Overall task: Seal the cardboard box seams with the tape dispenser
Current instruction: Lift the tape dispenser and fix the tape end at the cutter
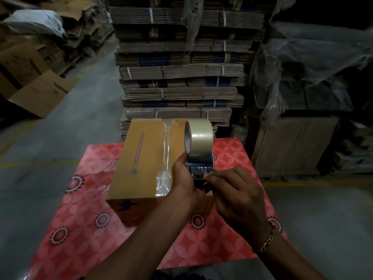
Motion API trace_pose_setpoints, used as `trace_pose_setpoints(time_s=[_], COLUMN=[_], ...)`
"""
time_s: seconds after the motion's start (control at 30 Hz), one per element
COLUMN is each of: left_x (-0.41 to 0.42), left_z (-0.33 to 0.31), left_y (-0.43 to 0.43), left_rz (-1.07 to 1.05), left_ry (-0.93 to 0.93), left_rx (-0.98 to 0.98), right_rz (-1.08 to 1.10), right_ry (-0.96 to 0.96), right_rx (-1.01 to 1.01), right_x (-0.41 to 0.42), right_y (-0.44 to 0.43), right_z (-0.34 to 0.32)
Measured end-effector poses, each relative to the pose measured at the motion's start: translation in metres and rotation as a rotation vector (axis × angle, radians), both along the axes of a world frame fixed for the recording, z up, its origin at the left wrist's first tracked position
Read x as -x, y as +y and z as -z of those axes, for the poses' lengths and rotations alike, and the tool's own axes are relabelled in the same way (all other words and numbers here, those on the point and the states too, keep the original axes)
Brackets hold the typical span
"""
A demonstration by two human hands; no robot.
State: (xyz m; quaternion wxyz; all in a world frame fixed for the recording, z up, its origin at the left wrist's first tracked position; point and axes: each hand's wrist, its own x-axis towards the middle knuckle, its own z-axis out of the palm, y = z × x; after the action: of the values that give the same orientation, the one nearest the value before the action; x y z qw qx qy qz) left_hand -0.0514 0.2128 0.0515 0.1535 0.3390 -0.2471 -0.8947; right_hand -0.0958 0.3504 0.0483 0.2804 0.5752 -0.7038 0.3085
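A brown cardboard box [141,158] lies on a table under a red patterned cloth [84,229]. A strip of clear tape [165,156] runs along the box's top seam and is crumpled near the front edge. Above the box's right side, my left hand [184,182] is shut on the blue tape dispenser [198,164], which carries a big roll of clear tape [199,136]. My right hand [236,197] pinches the loose tape end at the dispenser's front with thumb and fingertips. The dispenser's handle is hidden inside my left hand.
A tall stack of strapped flat cartons [179,77] stands just behind the table. Plastic-wrapped pallets [306,77] fill the right side. Open boxes [40,93] and crushed cardboard lie on the concrete floor at the left.
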Motion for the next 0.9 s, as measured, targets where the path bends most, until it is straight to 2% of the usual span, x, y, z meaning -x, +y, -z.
trace_pose_setpoints(time_s=[0.33, 0.63, 0.9], left_x=[0.005, 0.007, -0.004], left_z=[-0.007, -0.007, -0.004], left_y=[0.007, 0.009, -0.002], left_rz=[0.042, 0.097, 0.162], left_ry=[0.007, 0.059, 0.135], left_rx=[0.062, 0.012, 0.054], right_rz=[-0.001, -0.004, 0.001], right_ry=[-0.006, -0.023, -0.300], right_rx=[-0.020, -0.066, -0.052], right_x=[-0.003, -0.001, 0.000], right_y=[0.017, 0.026, 0.024], right_z=[-0.002, 0.006, -0.007])
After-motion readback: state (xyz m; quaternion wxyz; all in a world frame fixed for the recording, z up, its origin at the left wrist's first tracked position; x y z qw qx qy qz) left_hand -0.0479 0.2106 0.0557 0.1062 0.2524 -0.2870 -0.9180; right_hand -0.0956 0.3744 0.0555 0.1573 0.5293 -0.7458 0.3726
